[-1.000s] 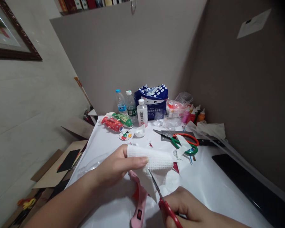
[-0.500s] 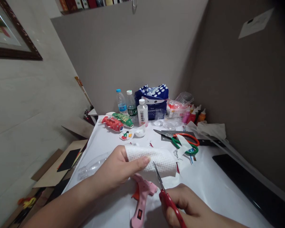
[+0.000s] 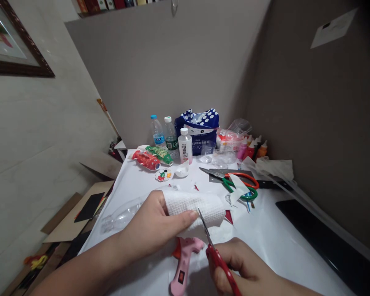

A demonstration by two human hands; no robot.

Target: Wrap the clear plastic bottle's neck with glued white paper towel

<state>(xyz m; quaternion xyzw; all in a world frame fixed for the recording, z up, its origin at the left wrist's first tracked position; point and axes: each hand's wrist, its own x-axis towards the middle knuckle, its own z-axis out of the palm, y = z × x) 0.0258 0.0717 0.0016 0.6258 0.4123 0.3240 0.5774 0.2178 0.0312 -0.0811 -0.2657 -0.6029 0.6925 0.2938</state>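
Observation:
My left hand pinches a white textured cloth between thumb and fingers, above the table. The fingers behind the cloth are hidden. Wrapped round red-handled scissors, my right hand points their blades up at the cloth's front, close to my left thumb. Whether the blades have the cloth between them, I cannot tell. Below the cloth a pink glue gun lies on the white table cover. A clear plastic bottle lies partly behind my left wrist.
Large scissors with green and orange handles lie right of centre by a dark knife. Red and green fish crafts, a paint palette, upright bottles and a blue pack stand at the back. A black slab lies at right.
My left hand and the cloth have shifted slightly, and the cloth's right end has drawn in, showing more of a red piece behind it. The scissors have barely moved.

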